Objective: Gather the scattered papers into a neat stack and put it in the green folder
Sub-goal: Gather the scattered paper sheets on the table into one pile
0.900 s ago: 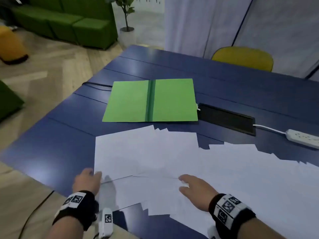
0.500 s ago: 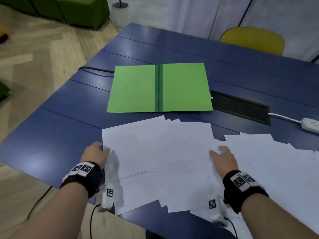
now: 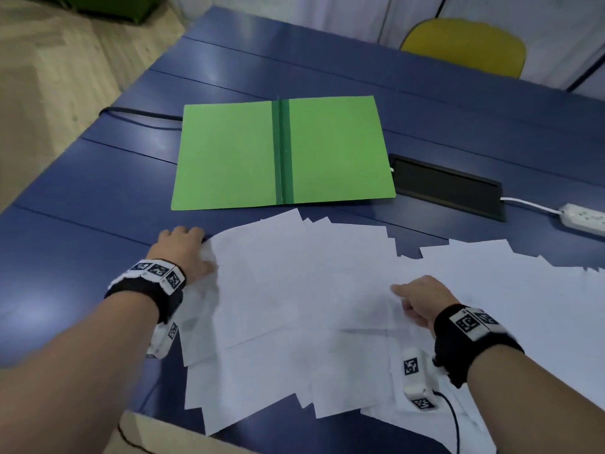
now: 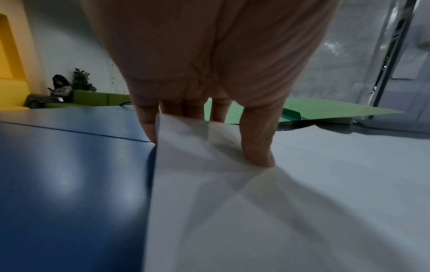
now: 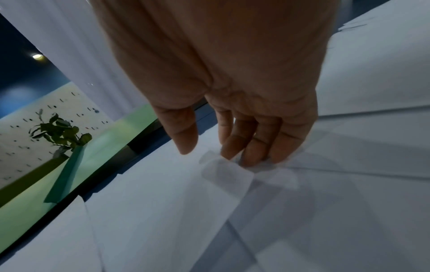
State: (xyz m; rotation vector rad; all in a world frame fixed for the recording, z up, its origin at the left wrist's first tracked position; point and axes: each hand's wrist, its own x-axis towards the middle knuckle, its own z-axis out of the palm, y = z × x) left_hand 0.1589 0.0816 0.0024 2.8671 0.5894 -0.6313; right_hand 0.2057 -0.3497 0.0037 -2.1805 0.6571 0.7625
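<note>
1. The papers [image 3: 311,290] lie scattered and overlapping on the blue bench [image 3: 82,198], just in front of the open green folder [image 3: 229,155]
2. The left hand [image 3: 183,253] pinches the sheets' left edge, thumb on top, fingers [image 4: 149,127] beneath
3. The right hand [image 3: 422,303] rests loosely curled on the sheets, fingers [image 5: 253,147] touching paper, gripping nothing

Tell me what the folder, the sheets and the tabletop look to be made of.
Folder: looks like matte green card, lying stiff and flat, with a darker green strip down its spine.
Sheets: thin white paper; an edge curls up at the left hand.
Tabletop: smooth blue boards with a soft sheen, perhaps laminate or painted; light reflects on them.
</note>
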